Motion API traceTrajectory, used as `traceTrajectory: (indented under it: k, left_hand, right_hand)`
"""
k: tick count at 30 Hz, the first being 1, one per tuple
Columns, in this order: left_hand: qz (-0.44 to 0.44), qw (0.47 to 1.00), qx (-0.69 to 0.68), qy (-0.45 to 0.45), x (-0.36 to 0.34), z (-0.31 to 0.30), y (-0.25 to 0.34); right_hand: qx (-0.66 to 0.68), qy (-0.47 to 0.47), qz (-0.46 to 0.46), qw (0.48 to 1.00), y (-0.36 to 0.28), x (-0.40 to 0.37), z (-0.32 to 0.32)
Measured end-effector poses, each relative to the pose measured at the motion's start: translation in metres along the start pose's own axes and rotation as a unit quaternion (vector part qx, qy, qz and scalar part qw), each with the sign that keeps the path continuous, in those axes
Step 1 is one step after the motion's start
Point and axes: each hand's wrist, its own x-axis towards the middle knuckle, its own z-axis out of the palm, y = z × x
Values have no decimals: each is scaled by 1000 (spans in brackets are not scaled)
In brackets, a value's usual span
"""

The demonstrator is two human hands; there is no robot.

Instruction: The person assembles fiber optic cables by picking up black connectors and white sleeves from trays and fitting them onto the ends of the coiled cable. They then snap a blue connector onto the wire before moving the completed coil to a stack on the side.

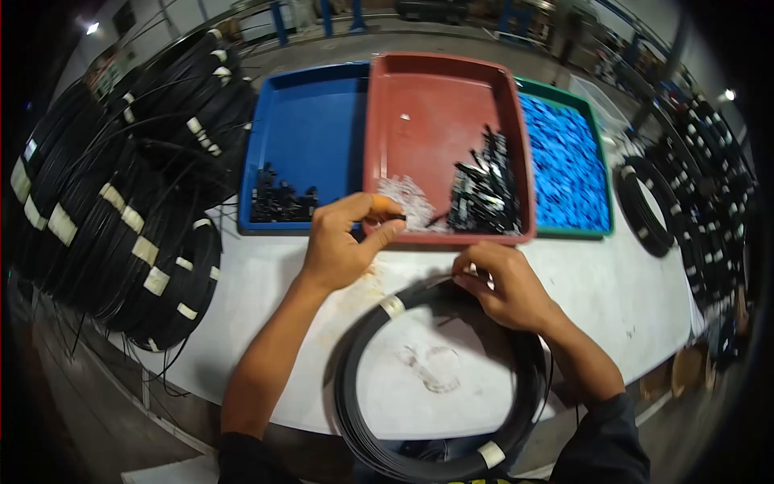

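Note:
My left hand [343, 242] is closed in a pinch on a small black piece [401, 216], just over the front edge of the red tray [439, 101]. A coil of thin black cable [348, 375], bound with whitish tape, lies in front of me and overhangs the table's near edge. At the coil's far right side, my right hand [508, 290] is closed, thumb against fingers, on the black cable. Its fingertips partly hide what they grip. Small white pieces [405, 198] and a heap of black parts [486, 189] are in the red tray.
To the left of the red tray is a blue tray [310, 109] with small black parts [278, 198]. A green tray [603, 153] of blue pieces [564, 165] stands at right. Stacked cable coils [105, 218] crowd the left side; another coil [642, 206] lies at the right.

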Motion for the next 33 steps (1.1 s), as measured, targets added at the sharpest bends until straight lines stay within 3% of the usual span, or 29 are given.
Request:
traceTrajectory:
  k: [3, 5, 7, 9, 12, 13, 17, 27, 33]
  left_hand:
    - [-4, 998, -38, -58, -10, 40, 36]
    - [8, 995, -73, -72, -14, 60, 39]
    - [3, 996, -37, -77, -18, 67, 40]
    - [48, 996, 6, -72, -22, 63, 36]
    - [-25, 996, -4, -86, -28, 57, 36]
    - [-15, 997, -19, -78, -29, 56, 33]
    - [32, 996, -31, -82, -29, 55, 30]
    - [98, 991, -20, -92, -29, 60, 29]
    - [114, 991, -12, -75, -26, 48, 23]
  right_hand:
    - [18, 28, 112, 993, -1, -21, -12]
    - [65, 95, 176, 978, 9, -33, -10]
    - [89, 148, 184, 968, 22, -44, -4]
    - [121, 216, 125, 961, 25, -48, -1]
    - [83, 197, 70, 974, 20, -51, 2]
    - [39, 191, 27, 981, 19, -49, 1]
    - [21, 188, 6, 982, 24, -52, 2]
    - [-7, 170, -11, 985, 22, -50, 2]
    - [-6, 129, 74, 989, 18, -48, 2]
